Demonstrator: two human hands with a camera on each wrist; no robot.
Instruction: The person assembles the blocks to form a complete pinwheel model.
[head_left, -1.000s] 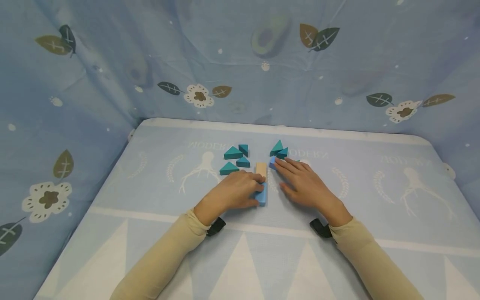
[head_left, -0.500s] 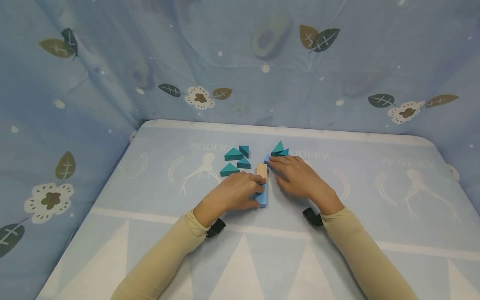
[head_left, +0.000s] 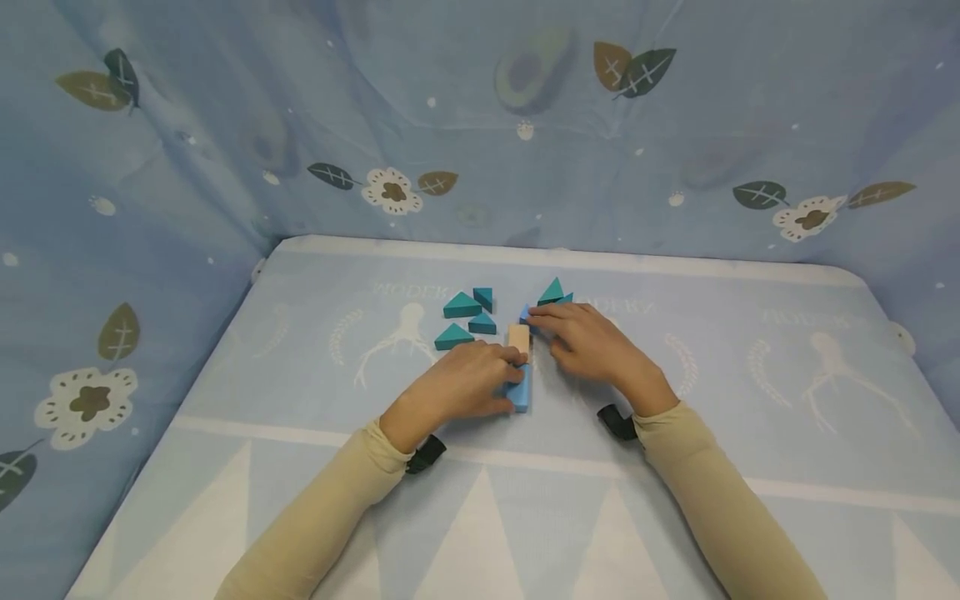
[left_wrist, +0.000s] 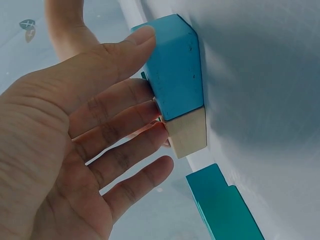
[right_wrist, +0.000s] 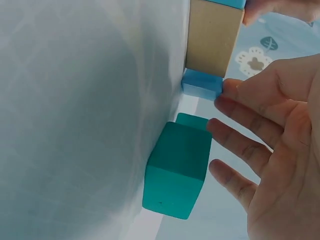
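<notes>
My left hand (head_left: 467, 380) holds a long light-blue block (head_left: 522, 395), its thumb at the near end and fingertips along the side in the left wrist view. A plain wooden block (head_left: 518, 336) continues the line beyond it, end to end. At the wooden block's far end sits a small blue block (right_wrist: 201, 85). Fingertips of my right hand (head_left: 594, 343) touch that small block, fingers extended and slightly bent, thumb apart from it in the head view. Beside those fingers in the right wrist view stands a green block (right_wrist: 176, 167).
Several teal triangular blocks (head_left: 454, 336) lie left of the row. Two more, one a green triangle (head_left: 551, 291), stand behind my right hand, partly hidden. The pale patterned mat (head_left: 315, 350) reaches back to a blue floral curtain (head_left: 465, 125).
My right hand has moved left, sliding the small blue block up to the far end of the wooden block. The left hand stays on the long blue block.
</notes>
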